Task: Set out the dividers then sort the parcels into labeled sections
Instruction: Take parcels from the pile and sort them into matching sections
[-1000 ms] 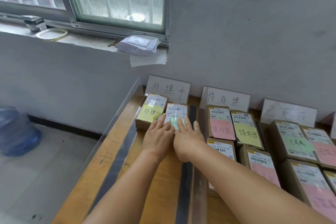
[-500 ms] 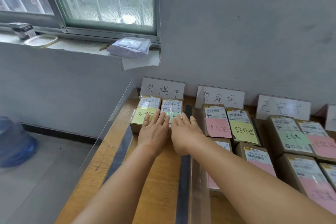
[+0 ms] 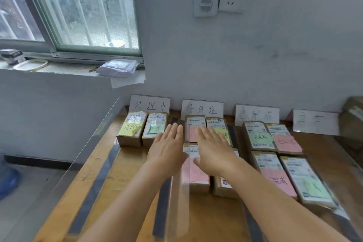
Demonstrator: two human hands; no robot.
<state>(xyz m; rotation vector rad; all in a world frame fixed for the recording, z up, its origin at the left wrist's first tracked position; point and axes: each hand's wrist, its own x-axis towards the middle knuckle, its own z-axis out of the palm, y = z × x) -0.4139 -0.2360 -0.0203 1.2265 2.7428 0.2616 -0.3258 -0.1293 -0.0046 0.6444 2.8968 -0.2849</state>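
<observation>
Wooden table [image 3: 196,222] beneath a grey wall: both hands hover flat, fingers straight, holding nothing. Left hand [image 3: 168,147] sits just right of two parcels [image 3: 144,128]; right hand [image 3: 213,150] covers the neighbouring section's parcels [image 3: 193,171].

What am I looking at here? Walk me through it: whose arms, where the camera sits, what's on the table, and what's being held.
There is no machine. A person wears a camera on the head, looking forward and down, so the arms are their own. The left hand and right hand are flat and open, holding nothing. On the wooden table lie brown parcels with coloured notes, grouped in front of handwritten signs against the wall. Clear dividers separate the groups.
</observation>
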